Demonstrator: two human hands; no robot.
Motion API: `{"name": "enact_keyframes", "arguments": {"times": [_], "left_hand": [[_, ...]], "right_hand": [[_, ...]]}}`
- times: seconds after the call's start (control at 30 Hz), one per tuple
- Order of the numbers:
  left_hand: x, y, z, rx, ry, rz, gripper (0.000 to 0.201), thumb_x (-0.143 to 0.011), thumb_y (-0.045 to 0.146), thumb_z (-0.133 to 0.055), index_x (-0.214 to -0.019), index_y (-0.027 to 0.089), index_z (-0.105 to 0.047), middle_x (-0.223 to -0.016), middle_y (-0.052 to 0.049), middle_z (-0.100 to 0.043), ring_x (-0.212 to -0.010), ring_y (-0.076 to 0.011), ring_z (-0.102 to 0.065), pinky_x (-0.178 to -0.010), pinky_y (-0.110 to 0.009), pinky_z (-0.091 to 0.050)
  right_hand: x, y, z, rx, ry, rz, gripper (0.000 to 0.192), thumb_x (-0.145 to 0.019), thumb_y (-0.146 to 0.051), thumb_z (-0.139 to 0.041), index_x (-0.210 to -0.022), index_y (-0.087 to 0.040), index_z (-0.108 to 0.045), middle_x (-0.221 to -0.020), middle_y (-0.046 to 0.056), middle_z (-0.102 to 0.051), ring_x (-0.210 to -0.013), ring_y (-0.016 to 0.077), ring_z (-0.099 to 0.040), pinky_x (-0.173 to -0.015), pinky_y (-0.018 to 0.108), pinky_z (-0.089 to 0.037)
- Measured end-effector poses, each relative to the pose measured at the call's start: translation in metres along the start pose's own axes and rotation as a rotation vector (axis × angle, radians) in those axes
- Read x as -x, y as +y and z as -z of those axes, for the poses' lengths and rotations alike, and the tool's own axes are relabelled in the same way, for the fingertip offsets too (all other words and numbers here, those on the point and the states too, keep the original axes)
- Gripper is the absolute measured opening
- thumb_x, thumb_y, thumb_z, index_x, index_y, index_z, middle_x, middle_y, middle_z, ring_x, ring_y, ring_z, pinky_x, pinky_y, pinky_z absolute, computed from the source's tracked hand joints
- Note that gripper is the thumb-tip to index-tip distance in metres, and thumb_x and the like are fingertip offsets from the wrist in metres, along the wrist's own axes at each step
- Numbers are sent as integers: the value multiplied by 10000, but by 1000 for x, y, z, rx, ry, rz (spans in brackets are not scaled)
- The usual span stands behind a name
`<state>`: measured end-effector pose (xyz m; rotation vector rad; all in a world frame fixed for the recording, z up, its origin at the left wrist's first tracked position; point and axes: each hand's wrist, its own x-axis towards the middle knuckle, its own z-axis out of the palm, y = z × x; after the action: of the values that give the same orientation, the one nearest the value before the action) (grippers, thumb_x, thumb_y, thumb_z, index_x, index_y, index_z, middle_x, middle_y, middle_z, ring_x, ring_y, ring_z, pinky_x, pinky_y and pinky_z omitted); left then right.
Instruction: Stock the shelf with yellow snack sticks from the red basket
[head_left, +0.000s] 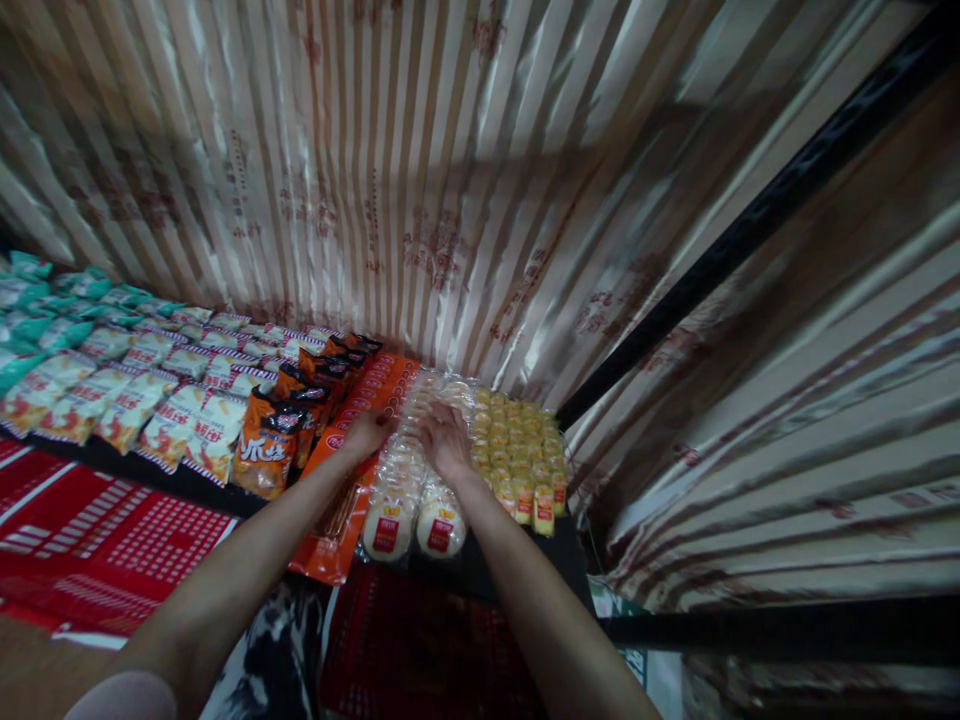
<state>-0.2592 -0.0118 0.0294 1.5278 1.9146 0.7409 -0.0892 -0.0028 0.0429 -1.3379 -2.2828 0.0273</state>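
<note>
Two rows of round, clear-wrapped cakes (387, 522) with red and yellow labels run from the shelf's front edge to the back. My left hand (367, 433) rests at the left side of these rows, above a long orange snack packet (327, 540); its fingers point right and look loosely stretched, though small and dim. Over the right-hand row lies my right hand (445, 440), fingers apart on the wrappers. Neither hand visibly lifts anything. Small yellow-wrapped snacks (521, 455) stand in rows just right of my right hand.
Orange-and-black snack bags (264, 445), white chip bags (154, 420) and teal bags (67, 333) fill the shelf leftward. Striped, printed sheeting (420, 180) hangs behind. A black diagonal post (720, 270) stands at the right. Red crates (112, 540) are below in front.
</note>
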Motion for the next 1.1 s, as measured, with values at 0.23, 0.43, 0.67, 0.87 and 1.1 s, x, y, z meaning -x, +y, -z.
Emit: {"name": "enact_keyframes", "arguments": {"times": [0.23,0.43,0.67,0.87,1.1], "left_hand": [[-2,-3,-7,96,40,-25,186,-774,288,-516,-789,156,-645,-710,-20,-657,-663,-129,-576,-540,-199,-367],[-4,-4,-11,141,57,-70,181,-769,262,-501,-750,142,-635,-646,-12,-620,-609,-118,-539,-521,-203,-347],[-8,-6,-14,185,73,-73,188,-752,286,-508,-694,140,-611,-629,-7,-594,-570,-112,-504,-501,-211,-315],[3,-8,-4,98,46,-47,278,-774,380,-481,-704,149,-619,-583,-22,-585,-565,-141,-519,-511,-232,-309],[18,0,11,88,-36,5,228,-698,382,-576,-684,161,-632,-559,-14,-594,-599,-162,-541,-512,-234,-301]], "right_hand": [[-2,-1,-4,15,-7,-32,137,-791,-160,-535,-820,-189,-666,-1233,64,-537,-1133,239,-395,-927,392,-343],[-2,-1,-6,28,-26,-54,144,-779,-131,-525,-832,-164,-655,-1229,78,-545,-1124,246,-401,-922,389,-347],[-1,-3,-8,30,-24,-90,185,-809,-165,-496,-916,-161,-647,-1214,93,-549,-1134,253,-391,-945,398,-318],[5,-2,1,-10,-26,-49,185,-828,-188,-484,-917,-175,-646,-1238,91,-526,-1146,248,-384,-953,413,-317],[12,-4,3,-11,-104,5,171,-801,-224,-562,-932,-219,-671,-1330,54,-449,-1190,271,-344,-974,432,-287]]}}
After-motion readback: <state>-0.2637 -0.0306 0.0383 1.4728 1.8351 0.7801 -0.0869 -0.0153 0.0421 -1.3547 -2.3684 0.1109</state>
